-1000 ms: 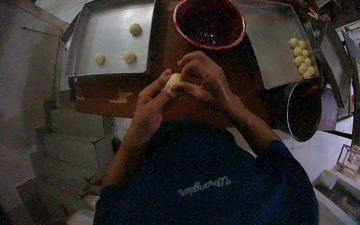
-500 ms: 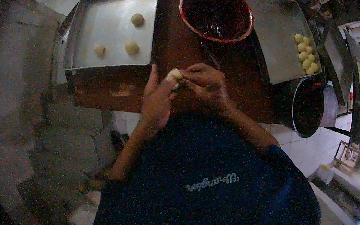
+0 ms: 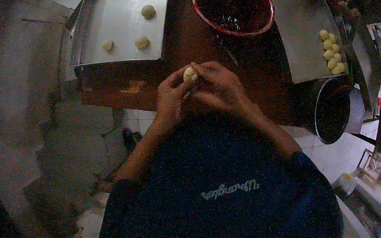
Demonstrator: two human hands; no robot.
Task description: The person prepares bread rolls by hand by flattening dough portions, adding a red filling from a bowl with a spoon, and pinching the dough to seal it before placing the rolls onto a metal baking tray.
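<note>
Above the table's near edge, both my hands meet around one small pale dough ball [image 3: 189, 74]. My left hand [image 3: 171, 96] grips it from the left between thumb and fingers. From the right, my right hand [image 3: 221, 84] pinches at its upper right side with the fingertips. Beyond, at the far left, three round dough balls, one of them a dough ball [image 3: 141, 41] nearest the front, lie apart in a metal tray [image 3: 111, 25]. A red-rimmed bowl [image 3: 233, 6] with a dark, glossy inside stands past my right hand.
A second metal tray [image 3: 302, 30] at the right holds a cluster of several pale dough balls [image 3: 332, 53] along its right side. A dark round pot [image 3: 333, 111] stands by the table's right end. The wooden table [image 3: 263, 84] spans between the trays.
My fingers have closed in around the dough, which now looks rounder. My left thumb, raised before, now presses on it. The whole view has shifted slightly.
</note>
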